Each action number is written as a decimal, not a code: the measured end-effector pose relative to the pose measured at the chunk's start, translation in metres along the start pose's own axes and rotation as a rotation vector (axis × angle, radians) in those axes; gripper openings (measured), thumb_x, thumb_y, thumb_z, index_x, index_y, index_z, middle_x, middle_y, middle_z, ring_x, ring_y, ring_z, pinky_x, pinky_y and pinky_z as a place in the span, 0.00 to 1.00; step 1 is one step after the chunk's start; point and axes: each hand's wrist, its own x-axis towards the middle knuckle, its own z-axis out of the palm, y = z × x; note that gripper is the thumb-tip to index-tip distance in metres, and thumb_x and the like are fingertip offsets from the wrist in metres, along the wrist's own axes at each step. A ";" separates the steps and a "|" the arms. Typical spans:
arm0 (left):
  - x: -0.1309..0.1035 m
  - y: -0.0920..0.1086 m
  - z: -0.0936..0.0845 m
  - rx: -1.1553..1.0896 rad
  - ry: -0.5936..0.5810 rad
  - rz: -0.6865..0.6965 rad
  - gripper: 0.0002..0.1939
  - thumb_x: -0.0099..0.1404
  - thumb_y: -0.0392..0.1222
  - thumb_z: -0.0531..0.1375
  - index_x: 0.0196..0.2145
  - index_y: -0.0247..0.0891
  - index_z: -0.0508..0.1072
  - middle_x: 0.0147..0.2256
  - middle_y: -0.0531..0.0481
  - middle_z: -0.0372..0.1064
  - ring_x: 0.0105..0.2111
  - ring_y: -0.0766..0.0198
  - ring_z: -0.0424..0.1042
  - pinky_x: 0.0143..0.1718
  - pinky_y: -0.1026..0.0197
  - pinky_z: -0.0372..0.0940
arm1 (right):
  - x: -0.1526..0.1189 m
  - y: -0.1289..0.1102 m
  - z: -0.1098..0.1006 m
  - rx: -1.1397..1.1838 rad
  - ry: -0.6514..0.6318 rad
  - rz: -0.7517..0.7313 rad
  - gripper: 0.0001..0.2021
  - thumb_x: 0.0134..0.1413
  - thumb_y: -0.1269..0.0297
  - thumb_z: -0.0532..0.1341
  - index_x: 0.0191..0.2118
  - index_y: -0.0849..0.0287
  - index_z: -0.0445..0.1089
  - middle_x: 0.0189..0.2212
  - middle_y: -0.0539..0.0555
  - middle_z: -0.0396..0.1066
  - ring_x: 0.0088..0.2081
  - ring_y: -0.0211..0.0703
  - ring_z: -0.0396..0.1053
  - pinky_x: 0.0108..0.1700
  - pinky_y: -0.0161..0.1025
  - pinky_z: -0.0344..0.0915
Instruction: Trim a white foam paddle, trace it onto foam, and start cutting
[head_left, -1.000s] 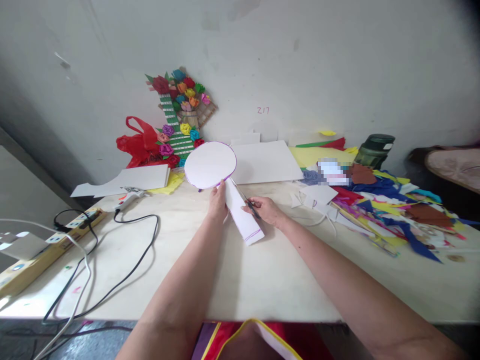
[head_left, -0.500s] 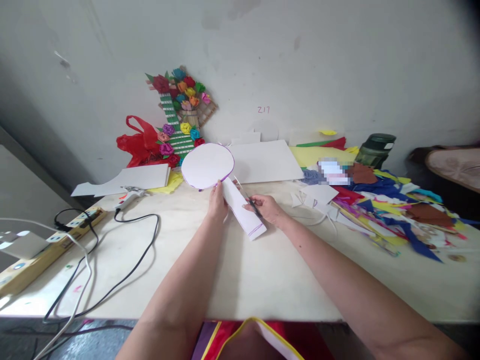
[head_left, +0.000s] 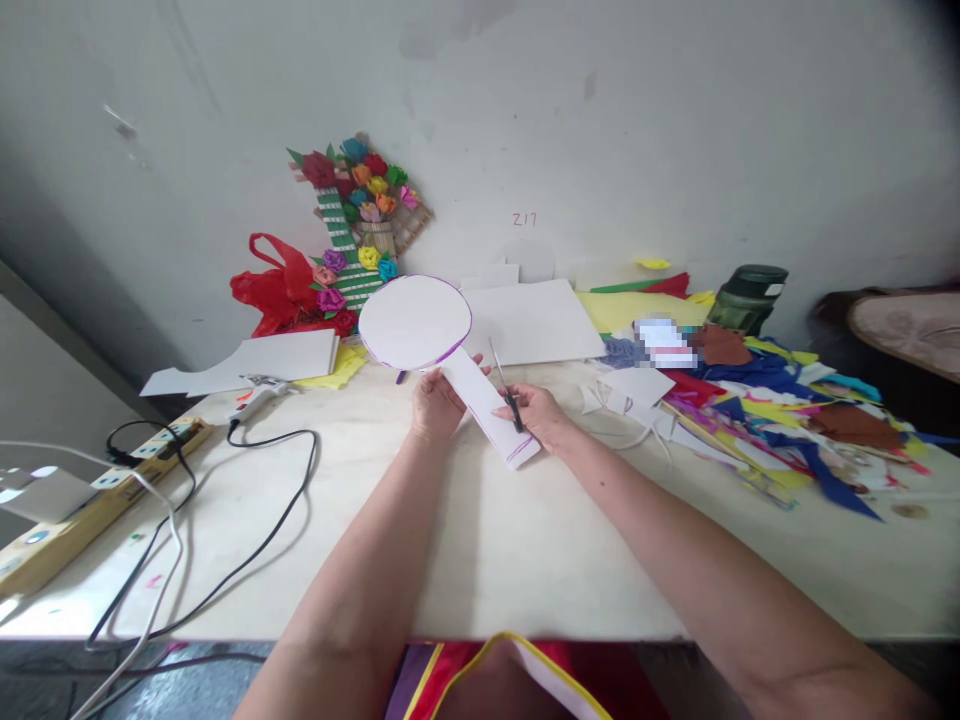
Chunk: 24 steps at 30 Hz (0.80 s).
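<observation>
A white paddle-shaped cardboard cutout (head_left: 415, 322), its round head edged with a purple line, is held above the table in front of me. My left hand (head_left: 438, 402) grips it where the round head meets the long strip, with fingers underneath. In my right hand (head_left: 534, 415) is a pair of scissors (head_left: 511, 398) with black handles, blades pointing up and away beside the strip's right edge. The right fingers also touch the strip near its lower end, where purple lines cross it. A purple pen or marker tip (head_left: 401, 377) shows below the round head.
Left lie a glue gun (head_left: 255, 398), its cord, and a power strip (head_left: 112, 490). White boards (head_left: 525, 325), a paper-flower craft (head_left: 352, 230) and a red bag (head_left: 274, 290) line the wall. A scrap pile (head_left: 817, 420), a phone (head_left: 665, 343) and a green bottle (head_left: 748, 300) stand right.
The cutout has shifted slightly, its strip end moving right. My left fingers have loosened and slid underneath it. The scissors have turned more upright and away from the strip's edge.
</observation>
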 end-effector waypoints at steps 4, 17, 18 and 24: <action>0.003 -0.005 -0.001 0.057 -0.027 -0.048 0.19 0.54 0.44 0.53 0.42 0.30 0.68 0.44 0.37 0.67 0.43 0.51 0.67 0.40 0.53 0.63 | 0.009 0.009 -0.003 -0.089 0.059 -0.157 0.21 0.27 0.65 0.66 0.35 0.61 0.66 0.18 0.44 0.64 0.20 0.33 0.61 0.24 0.32 0.59; 0.010 -0.014 -0.010 0.394 0.185 -0.044 0.18 0.48 0.51 0.62 0.27 0.32 0.65 0.21 0.48 0.67 0.19 0.66 0.67 0.20 0.64 0.63 | 0.008 0.007 -0.006 -0.066 0.129 -0.118 0.24 0.27 0.59 0.67 0.37 0.61 0.65 0.17 0.44 0.63 0.20 0.34 0.62 0.20 0.30 0.57; 0.011 -0.012 -0.013 0.382 0.226 -0.003 0.18 0.48 0.51 0.62 0.27 0.32 0.65 0.20 0.49 0.66 0.19 0.66 0.66 0.20 0.64 0.63 | 0.007 0.006 -0.007 -0.076 0.120 -0.101 0.24 0.27 0.60 0.67 0.37 0.60 0.65 0.17 0.44 0.62 0.19 0.33 0.62 0.19 0.29 0.55; 0.016 -0.006 -0.025 0.347 0.354 0.087 0.20 0.48 0.55 0.61 0.27 0.34 0.63 0.18 0.52 0.64 0.17 0.68 0.65 0.19 0.65 0.62 | 0.006 0.001 -0.005 -0.056 0.135 -0.041 0.23 0.28 0.64 0.67 0.37 0.60 0.63 0.17 0.45 0.64 0.18 0.34 0.65 0.17 0.29 0.54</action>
